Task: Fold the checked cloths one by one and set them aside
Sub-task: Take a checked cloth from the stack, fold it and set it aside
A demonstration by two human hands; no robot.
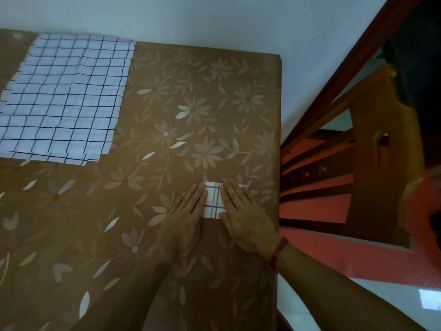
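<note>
Neatly folded cloth [214,199] pinned under both hands

Head view: the small white cloth with dark checks lies near the bench's [191,91] right edge. The left hand [183,220] and right hand [243,216] press it flat, fingers [195,197] straight and close together, covering both its sides. Far left lies a pile of unfolded checked cloths [64,99]. A wooden chair [381,139] stands beside the bench.

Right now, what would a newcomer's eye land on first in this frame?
The left hand and the right hand lie flat on a small folded checked cloth near the right edge of the brown floral table cover. At the far left, unfolded checked cloths lie spread out, bright against the brown. A wooden chair stands beyond the right edge.
</note>
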